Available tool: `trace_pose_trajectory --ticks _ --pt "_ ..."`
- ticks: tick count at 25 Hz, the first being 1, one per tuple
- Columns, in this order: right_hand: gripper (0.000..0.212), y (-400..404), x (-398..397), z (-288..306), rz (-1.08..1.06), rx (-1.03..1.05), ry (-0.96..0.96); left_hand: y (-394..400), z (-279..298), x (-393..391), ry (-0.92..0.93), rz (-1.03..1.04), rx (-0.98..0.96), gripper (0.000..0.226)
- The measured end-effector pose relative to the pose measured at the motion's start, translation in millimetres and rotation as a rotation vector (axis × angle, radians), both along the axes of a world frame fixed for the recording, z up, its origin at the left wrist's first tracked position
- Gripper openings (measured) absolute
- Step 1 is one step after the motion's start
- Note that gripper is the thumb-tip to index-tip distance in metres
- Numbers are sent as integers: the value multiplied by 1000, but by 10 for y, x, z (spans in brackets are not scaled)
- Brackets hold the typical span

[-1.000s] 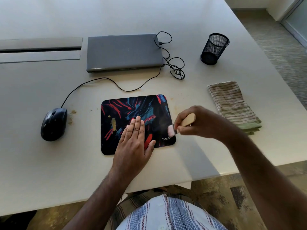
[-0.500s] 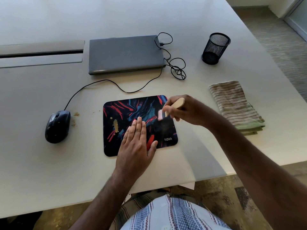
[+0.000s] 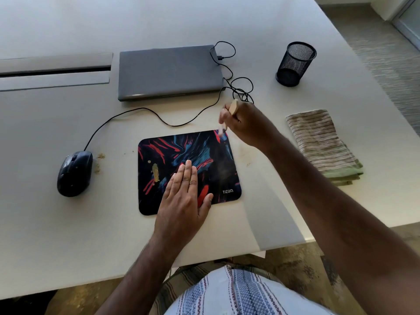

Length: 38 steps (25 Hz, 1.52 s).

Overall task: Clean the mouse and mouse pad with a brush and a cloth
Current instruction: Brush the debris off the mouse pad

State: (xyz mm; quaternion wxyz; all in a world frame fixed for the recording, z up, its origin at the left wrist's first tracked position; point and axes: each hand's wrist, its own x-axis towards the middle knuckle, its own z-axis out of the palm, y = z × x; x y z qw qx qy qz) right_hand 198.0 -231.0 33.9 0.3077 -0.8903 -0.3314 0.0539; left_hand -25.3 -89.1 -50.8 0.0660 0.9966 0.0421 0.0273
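Brush (image 3: 228, 114), clamped in right hand (image 3: 246, 122), swept within a second from mouse pad (image 3: 188, 169) lower right edge to its upper right corner; left hand (image 3: 185, 196) flat, pinning pad at frame centre; tan smear left on pad, crumbs beside mouse (image 3: 75, 173); cloth (image 3: 322, 144) untouched at right: brushing judged unfinished.

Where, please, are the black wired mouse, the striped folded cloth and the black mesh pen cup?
Black wired mouse (image 3: 75, 173), head view, middle of its top shell.
Striped folded cloth (image 3: 322, 142), head view, centre of its upper face.
Black mesh pen cup (image 3: 295, 64), head view, its outer wall.
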Motion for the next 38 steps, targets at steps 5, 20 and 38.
trace_pose_trajectory --ticks 5,20,38 --pt "35 12 113 -48 -32 -42 31 -2 16 -3 3 1 -13 76" --pt "29 -504 -555 -126 113 11 214 -11 40 56 69 11 -34 94" --pt "30 -350 -788 -112 171 -13 291 2 18 77 80 11 -121 110"
